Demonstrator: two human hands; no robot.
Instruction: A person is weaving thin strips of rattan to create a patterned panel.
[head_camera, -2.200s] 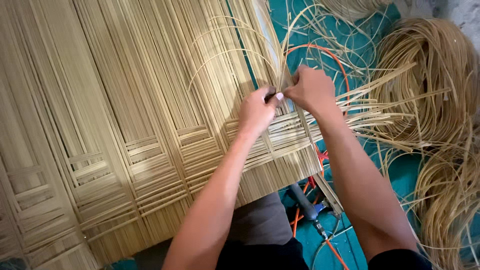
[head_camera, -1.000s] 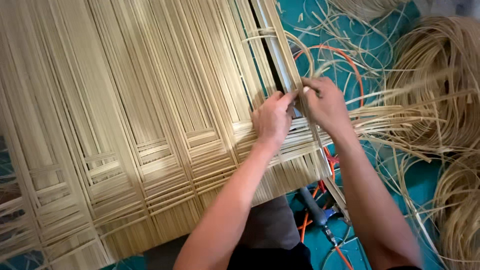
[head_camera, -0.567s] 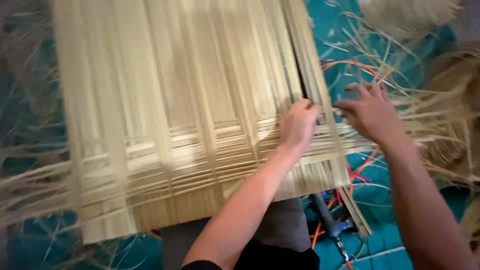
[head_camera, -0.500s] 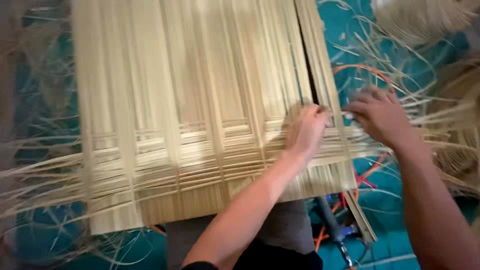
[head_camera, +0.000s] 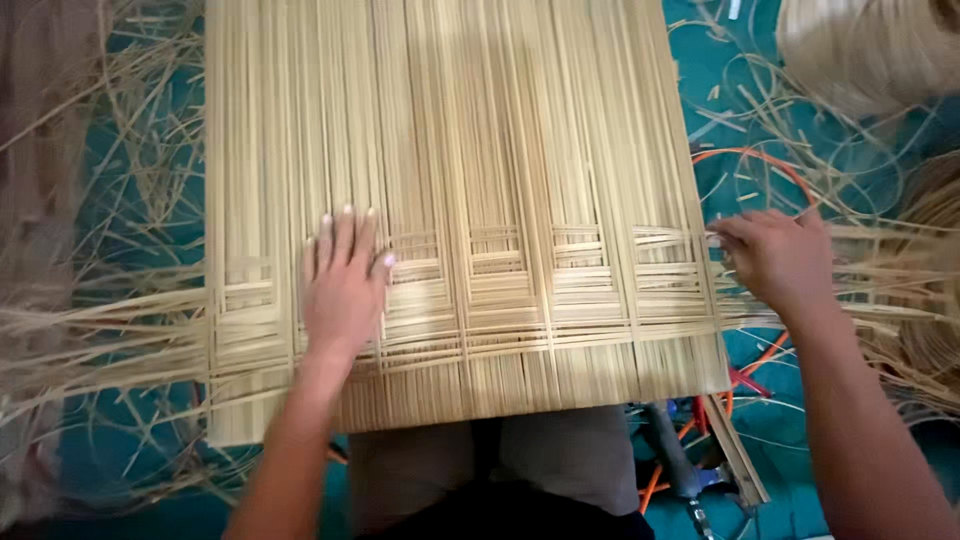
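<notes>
Woven mat (head_camera: 460, 200) of pale, flat, straw-coloured strips spread across the lap, filling the middle of the view from 12 o'clock down to 6. Left hand (head_camera: 342, 280) pressed flat on it, fingers spread and released, gripping nothing, lying left of centre with the crosswise woven bands just to its 3 o'clock. Right hand (head_camera: 775, 255) at the mat's edge, 3 o'clock side, fingers pinched on the loose strips (head_camera: 880, 260) jutting sideways from the weave. Long upright strips smooth and ribbon-like, grouped in panels; short horizontal bands stepped like ladders. More frayed strip ends (head_camera: 90, 330) fanning out at 9 o'clock. Coil of cane (head_camera: 870, 50) at 1 o'clock, round and bundled. Orange cord (head_camera: 750, 155) looping over teal floor (head_camera: 750, 90) near 2 o'clock.
</notes>
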